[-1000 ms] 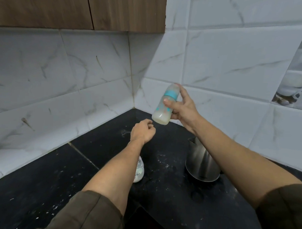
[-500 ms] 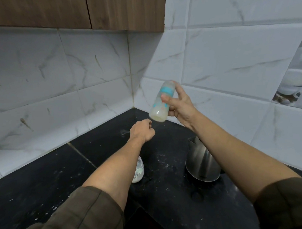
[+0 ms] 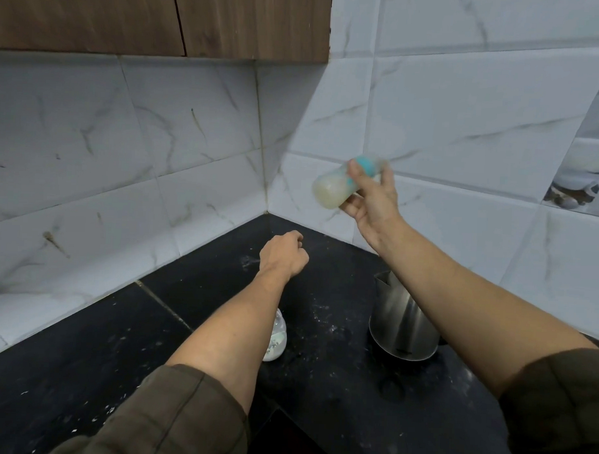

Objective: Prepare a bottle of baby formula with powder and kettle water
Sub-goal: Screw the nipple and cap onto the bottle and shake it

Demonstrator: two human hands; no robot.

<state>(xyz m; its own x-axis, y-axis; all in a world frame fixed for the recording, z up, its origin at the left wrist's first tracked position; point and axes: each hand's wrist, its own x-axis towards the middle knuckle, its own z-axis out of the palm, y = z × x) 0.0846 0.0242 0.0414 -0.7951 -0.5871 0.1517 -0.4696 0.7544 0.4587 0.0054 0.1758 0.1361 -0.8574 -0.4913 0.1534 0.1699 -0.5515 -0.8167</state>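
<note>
My right hand (image 3: 370, 202) grips a baby bottle (image 3: 330, 190) with a teal collar, held in the air before the tiled wall and tilted almost sideways, its base to the left. Milky liquid fills its lower part; the bottle is motion-blurred. My left hand (image 3: 283, 257) hovers below it over the black counter, fingers curled into a loose fist with nothing in it. A steel kettle (image 3: 400, 322) stands on the counter under my right forearm. A small clear container (image 3: 275, 338) with white powder sits on the counter, partly hidden by my left forearm.
The black counter (image 3: 319, 397) runs into a corner of white marble tiles (image 3: 192, 155) and is dusted with white specks. Brown wooden cabinets (image 3: 162, 18) hang above on the left.
The bottle has swung from nearly upright to tilted almost sideways and moved right, blurring with motion. My left fist has stayed in place.
</note>
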